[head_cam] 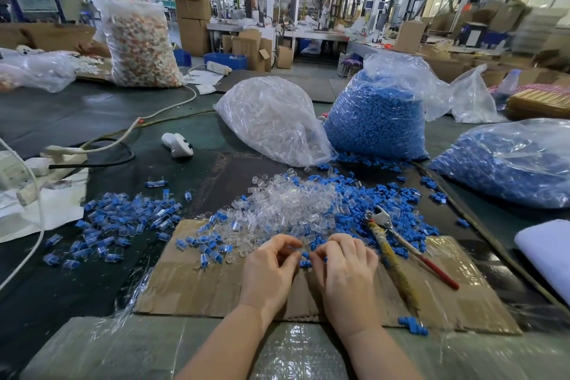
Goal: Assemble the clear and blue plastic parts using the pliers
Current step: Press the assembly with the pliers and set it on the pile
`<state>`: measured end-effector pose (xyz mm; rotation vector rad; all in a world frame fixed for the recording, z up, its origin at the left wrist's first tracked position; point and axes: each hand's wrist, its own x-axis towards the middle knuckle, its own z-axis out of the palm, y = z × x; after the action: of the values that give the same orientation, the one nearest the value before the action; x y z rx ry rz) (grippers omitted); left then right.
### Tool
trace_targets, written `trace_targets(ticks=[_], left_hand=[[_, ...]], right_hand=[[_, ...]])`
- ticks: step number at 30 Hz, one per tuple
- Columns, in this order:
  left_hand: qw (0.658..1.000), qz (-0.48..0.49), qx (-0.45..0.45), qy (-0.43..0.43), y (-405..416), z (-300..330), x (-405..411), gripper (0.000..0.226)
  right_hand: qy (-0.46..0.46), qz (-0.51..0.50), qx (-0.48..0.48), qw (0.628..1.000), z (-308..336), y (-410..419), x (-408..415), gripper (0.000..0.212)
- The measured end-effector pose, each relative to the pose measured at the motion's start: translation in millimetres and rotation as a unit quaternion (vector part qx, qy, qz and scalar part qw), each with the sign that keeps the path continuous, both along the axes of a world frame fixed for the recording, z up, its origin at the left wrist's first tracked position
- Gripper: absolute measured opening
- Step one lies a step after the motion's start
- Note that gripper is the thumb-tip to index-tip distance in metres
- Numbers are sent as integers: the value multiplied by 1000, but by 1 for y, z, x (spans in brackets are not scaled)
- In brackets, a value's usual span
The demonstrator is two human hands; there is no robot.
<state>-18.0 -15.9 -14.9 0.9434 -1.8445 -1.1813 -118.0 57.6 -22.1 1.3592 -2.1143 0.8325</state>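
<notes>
Far past the two hands, three big bags wait: a bag of clear parts (271, 120), a bag of blue parts (379, 120) and another blue bag (509, 163) off to the right. I think they stand back there so they can be tipped out when more are needed.

Closer, just beyond the fingertips, the loose pile of clear and blue parts (296, 207) is spread out for easy picking. Well left of the hands lies a heap of joined pieces (123, 219), likely the finished ones.

The pliers (398, 244) lie just right of the right hand, ready to grab, untouched.

The left hand (271, 268) pinches a small clear part. The right hand (345, 265) has curled fingers around something tiny, maybe a blue part; I cannot tell for sure.
</notes>
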Motion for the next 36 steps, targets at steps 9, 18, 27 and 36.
trace_targets(ticks=[9,18,27,36], left_hand=[[999,-39,22,-1,0,0,0,24],[998,-26,47,19,-2,1,1,28],[998,-30,44,16,-3,0,-1,27],[999,-30,21,5,-4,0,0,22]], right_hand=[[-9,20,0,1000,1,2,1,28],[-84,79,-10,993,6,8,1,17],[-75,90,24,993,8,9,0,25],[-82,94,23,992,8,7,0,17]])
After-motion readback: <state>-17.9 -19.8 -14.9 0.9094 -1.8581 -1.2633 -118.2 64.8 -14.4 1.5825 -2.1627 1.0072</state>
